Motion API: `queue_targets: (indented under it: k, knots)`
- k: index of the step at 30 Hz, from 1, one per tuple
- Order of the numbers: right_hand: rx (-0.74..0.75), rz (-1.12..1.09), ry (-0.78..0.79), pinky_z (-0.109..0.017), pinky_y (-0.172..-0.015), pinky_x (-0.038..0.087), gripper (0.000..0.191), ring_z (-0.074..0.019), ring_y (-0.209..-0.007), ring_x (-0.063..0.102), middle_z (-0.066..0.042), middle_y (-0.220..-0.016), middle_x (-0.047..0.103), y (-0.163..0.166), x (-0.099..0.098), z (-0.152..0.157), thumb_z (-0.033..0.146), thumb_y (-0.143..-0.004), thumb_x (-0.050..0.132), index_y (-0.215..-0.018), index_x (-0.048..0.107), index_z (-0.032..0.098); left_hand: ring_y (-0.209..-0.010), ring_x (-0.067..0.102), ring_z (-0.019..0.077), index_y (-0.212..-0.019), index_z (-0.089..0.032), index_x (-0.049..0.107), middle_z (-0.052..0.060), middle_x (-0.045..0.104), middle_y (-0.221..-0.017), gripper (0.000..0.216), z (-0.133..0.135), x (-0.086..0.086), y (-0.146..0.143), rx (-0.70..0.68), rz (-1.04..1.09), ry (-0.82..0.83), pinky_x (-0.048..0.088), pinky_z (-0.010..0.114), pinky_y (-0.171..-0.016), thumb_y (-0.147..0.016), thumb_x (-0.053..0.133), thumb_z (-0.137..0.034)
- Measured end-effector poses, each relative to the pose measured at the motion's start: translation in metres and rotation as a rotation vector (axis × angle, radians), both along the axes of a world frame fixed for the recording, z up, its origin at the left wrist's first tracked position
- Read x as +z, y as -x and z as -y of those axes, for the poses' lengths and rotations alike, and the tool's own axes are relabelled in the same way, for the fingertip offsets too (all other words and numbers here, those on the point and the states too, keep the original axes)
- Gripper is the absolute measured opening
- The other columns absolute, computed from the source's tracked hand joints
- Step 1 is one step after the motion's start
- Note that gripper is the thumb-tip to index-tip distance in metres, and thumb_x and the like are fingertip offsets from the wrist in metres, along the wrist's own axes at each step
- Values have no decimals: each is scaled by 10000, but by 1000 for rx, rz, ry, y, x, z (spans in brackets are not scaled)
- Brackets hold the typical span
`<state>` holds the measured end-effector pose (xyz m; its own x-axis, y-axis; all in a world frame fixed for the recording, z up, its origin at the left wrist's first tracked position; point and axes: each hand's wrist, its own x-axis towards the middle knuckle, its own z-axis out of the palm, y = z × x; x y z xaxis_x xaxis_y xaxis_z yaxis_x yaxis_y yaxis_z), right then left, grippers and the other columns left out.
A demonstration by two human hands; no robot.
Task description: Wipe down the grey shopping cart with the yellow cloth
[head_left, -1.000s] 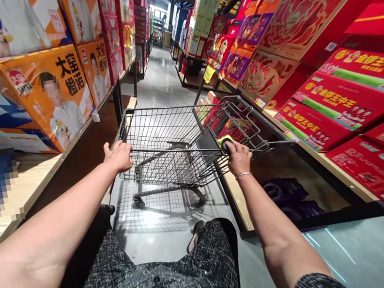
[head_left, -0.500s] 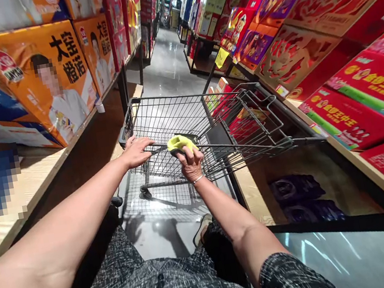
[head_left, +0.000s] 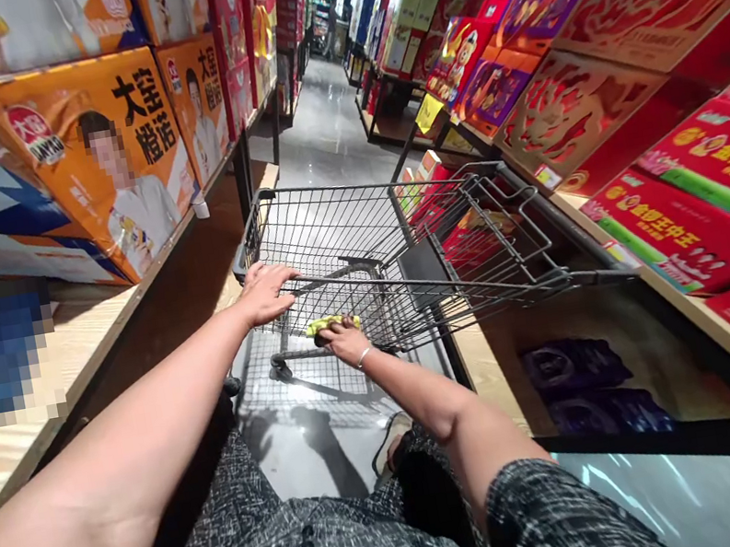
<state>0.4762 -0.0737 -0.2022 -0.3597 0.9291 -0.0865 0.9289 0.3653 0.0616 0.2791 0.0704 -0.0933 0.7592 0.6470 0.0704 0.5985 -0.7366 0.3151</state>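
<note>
A black wire shopping cart (head_left: 327, 214) stands in front of me, side-on. My left hand (head_left: 268, 291) grips its near top rail by the left corner, fingers over the bar and thumb on my side. Crumpled in my right hand (head_left: 347, 344) is a yellow-green cloth (head_left: 333, 324), pressed against the wire mesh below that rail. Dark patches show on the cloth, and part of it is hidden by my fingers. A thin bracelet circles my right wrist.
Orange drink cartons (head_left: 100, 159) are stacked on a wooden shelf (head_left: 99, 355) at left. Red gift boxes (head_left: 669, 213) fill the right shelf, with dark purple packs (head_left: 578, 378) beneath. Between them the grey aisle floor (head_left: 330, 111) runs back. A cart wheel (head_left: 279, 368) rests near my feet.
My right hand has moved down and slightly left with the cloth, from the top rail to the mesh below. The left hand keeps its place on the rail.
</note>
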Motion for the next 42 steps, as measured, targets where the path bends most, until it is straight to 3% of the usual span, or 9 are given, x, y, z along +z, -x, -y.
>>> queue_targets:
  k: [5,9,13,18,23,26,30,37,42]
  knots:
    - [-182,16,-194,-469,-1066,241,455,-249,-1316,314,20,-1461,490,-73,70,34,228,-988,436,-1371,523,457,-1294,458,258,-1236,-230,570,65,589,-1287,423,-7,6,-1,82,-74,-15,127,472,-1206,-839,463,-330]
    - [-406,31,-480,-452,-1077,241,518,-253,-1308,329,-24,-1404,522,-103,87,53,150,-924,512,-1324,572,474,-1414,308,303,-1271,-181,548,115,525,-1377,477,4,14,-18,178,-108,-76,47,549,-1208,-803,527,-268]
    - [-405,-1,-357,-449,-1046,267,499,-254,-1289,349,-21,-1416,512,-81,46,46,170,-954,454,-1338,556,472,-1488,153,284,-1463,-238,379,64,346,-1549,682,24,18,-42,11,-78,-59,-24,556,-1207,-802,545,-271]
    - [-242,-26,-66,-442,-1011,285,456,-235,-1220,410,6,-1432,517,-27,-22,30,178,-976,411,-1353,548,395,-1472,212,268,-1440,-318,392,21,405,-1516,667,28,13,-52,-65,-69,-38,-114,583,-1177,-797,569,-290]
    - [-184,-31,-2,-393,-971,328,292,-201,-1141,473,8,-1268,634,-6,-43,22,178,-917,525,-1125,676,317,-1468,217,278,-1376,-327,452,12,435,-1497,612,14,8,-45,-47,-50,-25,-99,585,-1179,-782,590,-276]
    - [-154,-22,-13,-404,-993,317,301,-214,-1189,447,5,-1306,615,-14,-32,23,194,-938,499,-1162,662,310,-1470,204,287,-1342,-330,478,7,442,-1486,576,7,4,-43,-9,-35,-34,-99,609,-1170,-780,593,-274]
    - [-149,-3,-69,-455,-1023,286,400,-249,-1284,366,15,-1456,501,-46,9,37,237,-1001,391,-1336,562,373,-1475,184,294,-1332,-322,485,10,447,-1473,563,-2,0,-41,15,-33,-55,-93,617,-1173,-782,599,-284]
    - [-418,50,-481,-454,-1052,251,475,-250,-1302,332,27,-1441,508,-113,91,88,217,-982,445,-1348,531,507,-1490,133,321,-1329,-276,511,65,403,-1496,569,-5,10,-40,114,-117,-81,-32,626,-1185,-770,597,-209]
    - [-544,30,-583,-486,-1066,250,492,-263,-1302,324,-9,-1425,509,-112,75,91,178,-975,408,-1345,561,465,-1498,110,309,-1464,-264,388,57,302,-1573,705,16,21,-58,34,-116,-122,-35,581,-1203,-791,598,-242]
